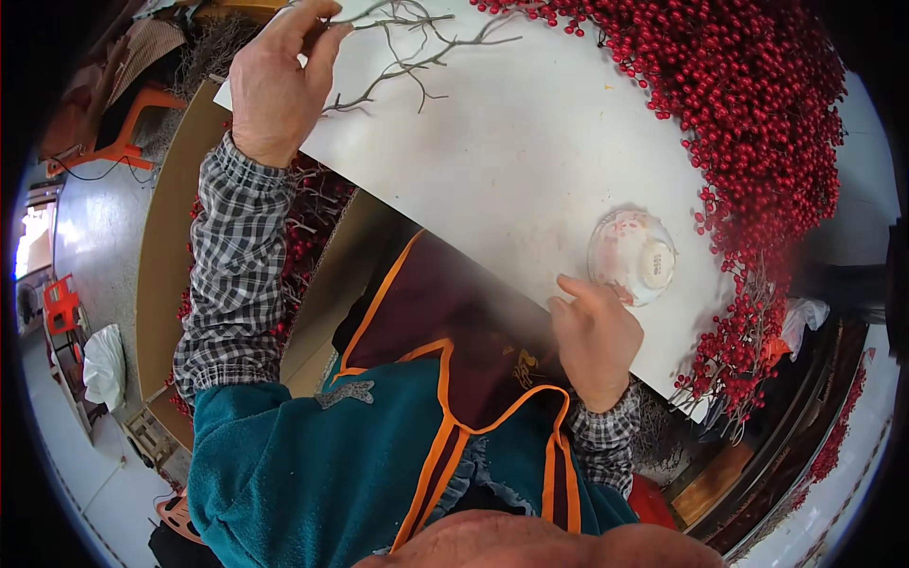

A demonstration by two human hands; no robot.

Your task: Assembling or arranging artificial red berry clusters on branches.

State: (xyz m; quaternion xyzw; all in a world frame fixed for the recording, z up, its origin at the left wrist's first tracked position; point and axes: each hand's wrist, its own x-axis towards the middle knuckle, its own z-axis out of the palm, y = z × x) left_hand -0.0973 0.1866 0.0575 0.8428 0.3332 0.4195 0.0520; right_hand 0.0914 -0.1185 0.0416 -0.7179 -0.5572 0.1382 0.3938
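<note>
My left hand (284,85) is raised over the far left of the white tabletop (473,180). Its thumb and fingers are closed on a bare grey-brown twig branch (407,68), whose forked ends spread to the right over the table. Down by the near edge of the table, my right hand (598,343) has its fingers curled in, with the index finger and thumb close together. Whatever may be between them is too small to make out. Just beyond that hand sits a small whitish bowl (630,257) with reddish smears, seemingly upside down.
Bunches of red berry stems (720,95) are heaped along the table's far and right sides. Left of the table, a cardboard box (175,246) holds more berry branches, under my left forearm. An orange stool (133,128) and a red stool (62,303) stand on the floor.
</note>
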